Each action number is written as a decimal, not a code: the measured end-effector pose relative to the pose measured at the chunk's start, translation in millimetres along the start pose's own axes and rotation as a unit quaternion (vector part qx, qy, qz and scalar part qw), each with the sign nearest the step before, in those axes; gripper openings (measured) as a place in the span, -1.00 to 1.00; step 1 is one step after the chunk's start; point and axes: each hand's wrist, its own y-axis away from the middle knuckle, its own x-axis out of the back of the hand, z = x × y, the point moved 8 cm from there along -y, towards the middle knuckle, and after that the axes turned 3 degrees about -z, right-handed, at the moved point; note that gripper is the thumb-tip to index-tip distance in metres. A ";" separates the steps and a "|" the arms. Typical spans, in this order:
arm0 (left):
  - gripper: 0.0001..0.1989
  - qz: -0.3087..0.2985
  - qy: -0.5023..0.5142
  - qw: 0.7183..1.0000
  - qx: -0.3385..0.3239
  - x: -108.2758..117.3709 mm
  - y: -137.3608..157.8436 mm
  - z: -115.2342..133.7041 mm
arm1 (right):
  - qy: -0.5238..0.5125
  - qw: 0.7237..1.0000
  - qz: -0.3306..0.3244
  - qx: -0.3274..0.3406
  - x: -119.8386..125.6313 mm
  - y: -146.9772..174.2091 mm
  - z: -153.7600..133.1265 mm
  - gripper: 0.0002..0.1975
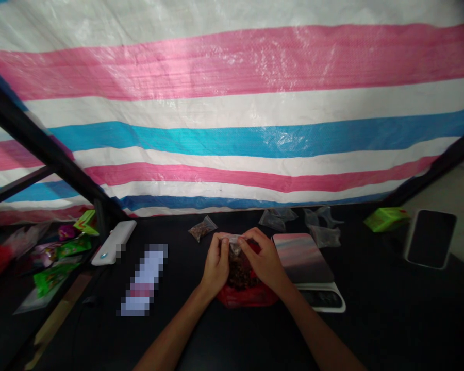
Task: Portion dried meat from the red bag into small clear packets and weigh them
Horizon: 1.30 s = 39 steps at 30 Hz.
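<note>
Both hands pinch the top edge of a small transparent plastic bag [235, 247], its mouth level between them. My left hand [216, 260] grips the left end with thumb and fingers. The right end is pinched by my right hand [263, 257]. Directly below lies a red plastic bag [247, 299] holding loose dark brown bits [242, 275]; the hands hide part of it. Just right of it sits a kitchen scale [303, 257] with a shiny plate and a dark display strip. Behind my left hand lies a small bag of brown bits [203, 228].
Several transparent bags [322, 234] lie at the back right. Further right are a green box [386, 219] and an upright dark-screened device [431, 239]. A white oblong device [114, 242], a blurred-out rectangle [145, 281] and green packets [56, 278] occupy the left. Striped sheeting [232, 139] hangs behind.
</note>
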 end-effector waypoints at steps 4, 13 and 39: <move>-0.70 0.006 0.004 1.000 -0.002 0.8 0.1 0.3 | -0.005 1.000 0.004 -0.001 0.2 -0.1 1.3 -0.85; -0.71 -0.005 0.013 1.000 0.000 -1.3 -0.2 1.4 | -0.003 1.000 0.012 -0.003 1.6 -0.6 2.8 -0.87; -0.75 -0.023 0.016 0.999 -0.039 -6.2 1.7 4.3 | 0.045 0.998 0.001 0.034 3.0 -0.3 -14.5 -0.93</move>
